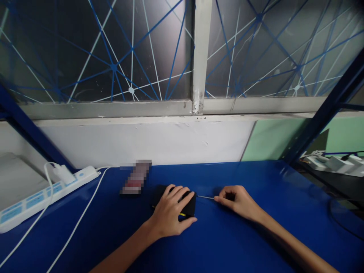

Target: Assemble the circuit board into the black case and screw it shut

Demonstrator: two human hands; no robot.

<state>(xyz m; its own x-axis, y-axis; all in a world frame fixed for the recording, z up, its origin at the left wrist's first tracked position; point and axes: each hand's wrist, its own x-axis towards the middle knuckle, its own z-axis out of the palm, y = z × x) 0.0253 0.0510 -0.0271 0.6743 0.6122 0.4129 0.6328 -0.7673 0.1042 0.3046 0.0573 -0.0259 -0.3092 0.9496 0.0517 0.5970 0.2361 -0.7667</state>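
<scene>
My left hand (172, 212) lies spread over a black, flat, box-like object (189, 206) on the blue table. Its fingers are apart across the top, and the thumb extends past the near edge. A bit of yellow shows along that edge; much of the object is hidden under the hand. To the right, my right hand (233, 200) is closed in a pinch on a thin metal rod (206, 197). The rod points left, its tip close to the black object's right side. Whether the tip touches it I cannot tell.
A blurred-out, phone-shaped item (135, 178) lies behind my left hand. On the left stands a white power strip (36, 199) with a plugged-in charger (64, 173) and white cables. Blue table (227, 246) backs onto a wall; blue frame posts rise at both sides.
</scene>
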